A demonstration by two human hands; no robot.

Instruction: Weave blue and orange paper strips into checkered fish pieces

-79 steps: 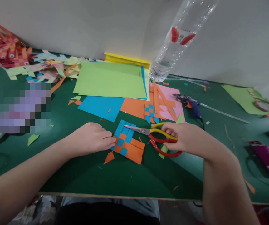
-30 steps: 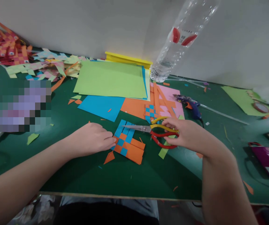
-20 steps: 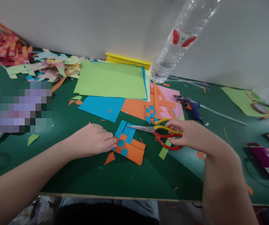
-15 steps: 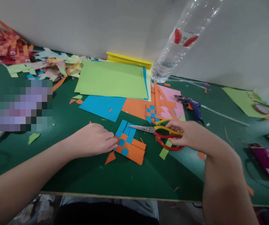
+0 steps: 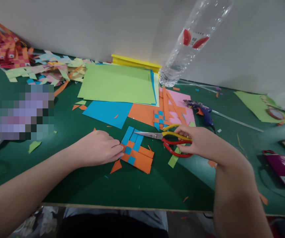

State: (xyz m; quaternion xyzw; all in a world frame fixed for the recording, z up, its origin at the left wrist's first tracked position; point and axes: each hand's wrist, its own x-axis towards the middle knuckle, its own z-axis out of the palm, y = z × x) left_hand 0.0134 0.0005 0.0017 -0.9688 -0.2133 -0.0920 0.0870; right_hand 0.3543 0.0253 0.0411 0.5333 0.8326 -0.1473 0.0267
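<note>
A woven paper piece (image 5: 137,158) of blue and orange strips lies on the green table, its blue strips pointing away from me and its orange ones to the right. My left hand (image 5: 101,148) is closed on the weave's left edge; the fingertips are partly hidden. In my right hand (image 5: 188,137) are scissors (image 5: 154,135) with one yellow and one red handle. Their blades look closed, and the tip lies over the blue strips. A small orange scrap (image 5: 116,166) sits just below my left fingers, and a green strip (image 5: 173,160) passes beneath the scissor handles.
Behind the weave are stacked green sheets (image 5: 117,82), a blue sheet (image 5: 107,112) and a smaller checkered piece (image 5: 159,119). A glue gun (image 5: 203,114) and a clear bottle (image 5: 182,56) stand to the right, with a purple power strip (image 5: 281,167) beyond. Paper scraps (image 5: 55,69) lie back left.
The whole view has shifted very slightly. Both hands, the scissors and the woven paper keep nearly the same positions relative to each other.
</note>
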